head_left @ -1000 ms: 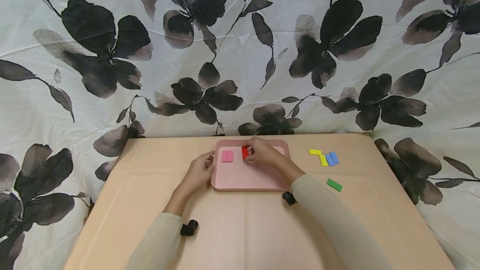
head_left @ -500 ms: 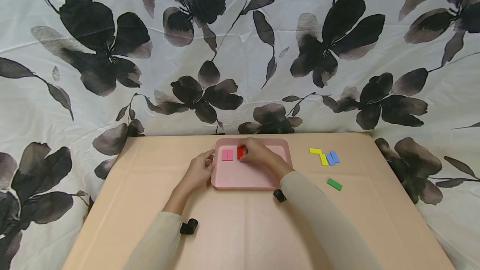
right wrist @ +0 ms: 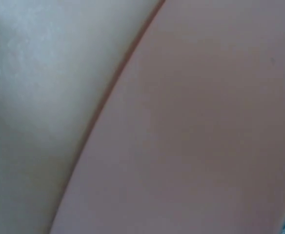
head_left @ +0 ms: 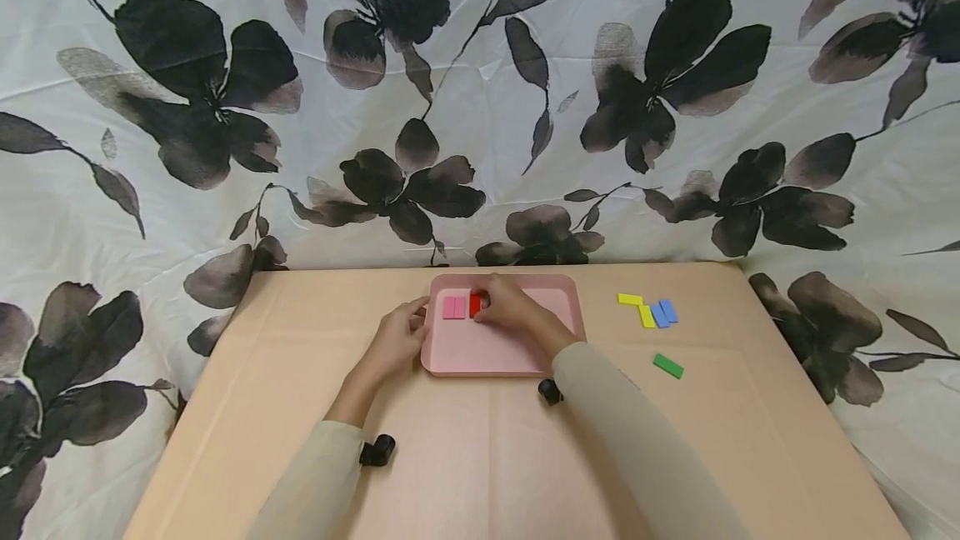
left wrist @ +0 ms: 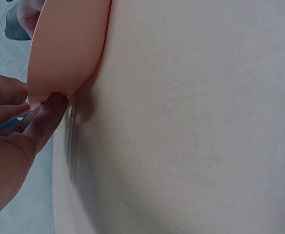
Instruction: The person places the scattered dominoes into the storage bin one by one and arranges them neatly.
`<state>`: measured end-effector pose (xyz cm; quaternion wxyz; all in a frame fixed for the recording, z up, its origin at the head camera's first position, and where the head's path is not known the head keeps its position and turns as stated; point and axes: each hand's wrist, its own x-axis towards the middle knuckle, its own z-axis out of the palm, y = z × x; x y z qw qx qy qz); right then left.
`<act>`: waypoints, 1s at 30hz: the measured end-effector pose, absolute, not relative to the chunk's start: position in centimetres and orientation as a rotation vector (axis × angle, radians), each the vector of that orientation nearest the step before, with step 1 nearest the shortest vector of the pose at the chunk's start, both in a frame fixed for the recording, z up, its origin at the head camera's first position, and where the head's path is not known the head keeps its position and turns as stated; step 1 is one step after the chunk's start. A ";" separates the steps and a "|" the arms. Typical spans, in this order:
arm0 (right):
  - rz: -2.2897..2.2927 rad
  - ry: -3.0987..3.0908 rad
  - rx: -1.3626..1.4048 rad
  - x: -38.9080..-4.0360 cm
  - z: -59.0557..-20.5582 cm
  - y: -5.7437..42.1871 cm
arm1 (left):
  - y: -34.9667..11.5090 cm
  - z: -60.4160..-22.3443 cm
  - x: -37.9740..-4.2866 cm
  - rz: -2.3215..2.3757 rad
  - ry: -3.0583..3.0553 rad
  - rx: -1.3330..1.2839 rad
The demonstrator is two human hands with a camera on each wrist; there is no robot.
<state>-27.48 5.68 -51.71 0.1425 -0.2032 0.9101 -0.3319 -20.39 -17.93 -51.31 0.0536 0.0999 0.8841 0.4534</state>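
Note:
A pink tray [head_left: 480, 357] lies near the table's far edge. My left hand [head_left: 400, 336] holds it by its left side; in the left wrist view the thumb [left wrist: 47, 114] presses the tray's outer wall, with the other fingers around the corner. Inside the tray, two pink blocks [head_left: 453, 307] lie side by side at the upper left. Just right of them, my right hand [head_left: 506, 307] pinches a red block [head_left: 475, 305], partly covered by the fingers. Only the tray's surface [right wrist: 196, 122] and the table fill the right wrist view.
Right of the tray on the table [head_left: 465, 457] lie two yellow blocks [head_left: 647, 317], two blue blocks [head_left: 660, 317] and a green block [head_left: 668, 366]. A flower-printed cloth [head_left: 510, 132] hangs behind the table.
My right hand has moved left with the red block, bringing it close to the pink blocks. My left hand has stayed at the tray's left side.

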 end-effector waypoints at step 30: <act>-0.972 2.656 -0.568 -27.0 -52.3 5.2 | -18.0 -51.5 -20.5 1.382 2.681 0.287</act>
